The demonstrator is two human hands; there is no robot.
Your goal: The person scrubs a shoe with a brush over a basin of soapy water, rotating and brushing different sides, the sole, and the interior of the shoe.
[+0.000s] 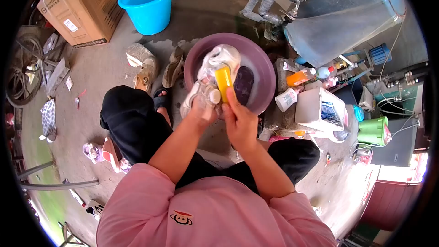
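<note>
Nearby stand a blue bucket [148,16] and cardboard box [82,9]; left grip [204,110] clasps a white shoe [209,69], right grip [242,126] a yellow brush [223,80].

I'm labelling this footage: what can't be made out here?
Head view:
Yellow tool in the right hand: underside, hidden by its own body.
Left hand: some fingers, hidden by the white shoe.
Basin: bottom, hidden by its contents.
White bottle: label print, too small.
Cardboard box: upper end, cut off by the top edge.

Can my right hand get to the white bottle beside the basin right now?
Probably, once freed: your right hand holds the yellow brush. Nothing seems to block the way over the basin's rim to the white bottle.
</note>
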